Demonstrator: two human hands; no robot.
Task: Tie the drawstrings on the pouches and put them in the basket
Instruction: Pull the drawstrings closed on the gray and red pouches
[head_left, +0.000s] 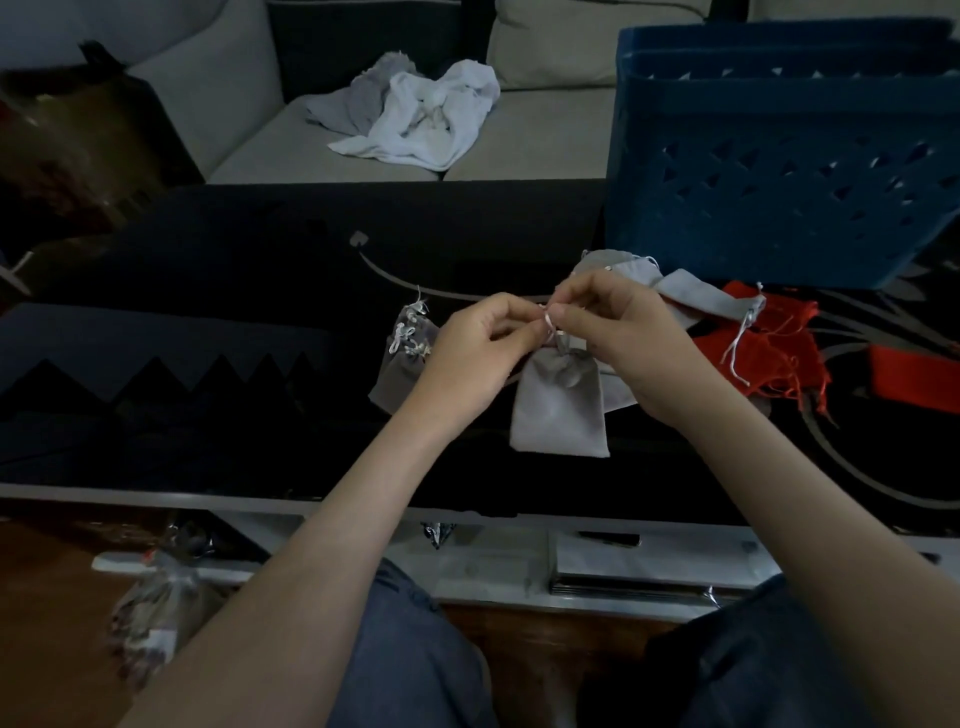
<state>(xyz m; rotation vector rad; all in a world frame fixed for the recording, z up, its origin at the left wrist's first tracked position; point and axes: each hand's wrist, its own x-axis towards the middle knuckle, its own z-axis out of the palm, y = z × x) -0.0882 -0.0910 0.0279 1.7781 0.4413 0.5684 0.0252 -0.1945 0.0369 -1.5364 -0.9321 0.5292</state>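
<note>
We saw the fingers (521, 323) of the left hand (478, 353) and those of the right hand (623, 343) curled in and meeting tip to tip, both pinching the thin white drawstring (546, 320) just above the gathered neck of a grey pouch (558, 410). Neither hand was loose; each grasped the cord between thumb and forefinger. The pouch hung below the fingertips, its lower end lying on the dark counter (234, 291) between our two wrists.

Just left of the left hand lay another grey pouch (400, 366), its white strings bunched at the top. Behind the right hand we noted a small heap of pale grey pouches (691, 299), and to the right of these some red pouches (769, 358) with frayed threads and a loose white cord across them. The blue basket (779, 197), its wall pierced with triangular holes, stood on the far right of the counter, just beyond that heap.

Past the counter we made out a light grey sofa (311, 145) with a crumpled white cloth (426, 119) on its seat. Below the counter's near edge ran a pale shelf (493, 571), and at lower left a clear plastic bag (156, 613) sat on the wooden floor (31, 597).
</note>
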